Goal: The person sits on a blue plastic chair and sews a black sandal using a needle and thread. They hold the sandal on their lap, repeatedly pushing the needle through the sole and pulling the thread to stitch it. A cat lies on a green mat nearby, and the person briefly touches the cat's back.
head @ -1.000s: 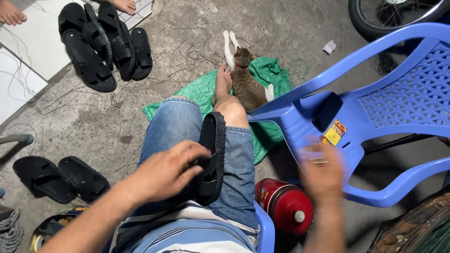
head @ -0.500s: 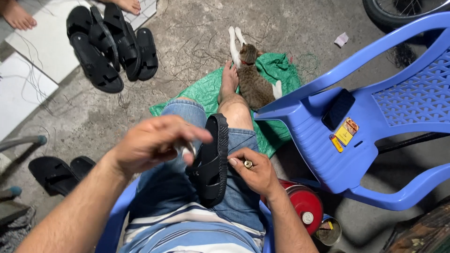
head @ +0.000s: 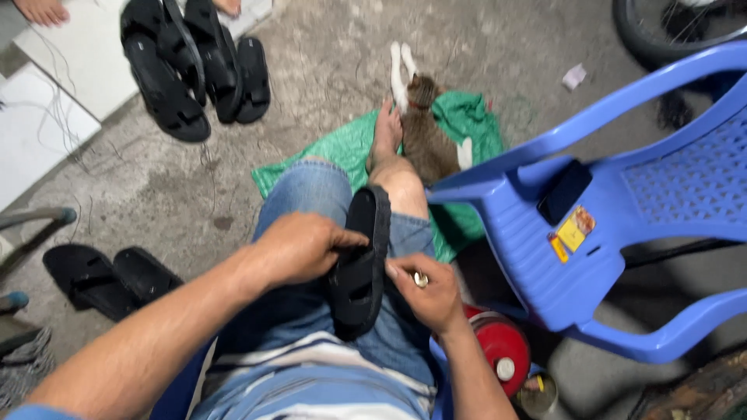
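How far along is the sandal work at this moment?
Looks done: a pile of black sandals on the floor, though their finish is unclear. In hand: left hand steadies a sandal on the lap; right hand pinches a small metal piece. Left: two sandals nearby.

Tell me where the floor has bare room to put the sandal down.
Bare concrete lies between the sandal pile and the cat. Around the green sheet, blue chair and red canister it is crowded.
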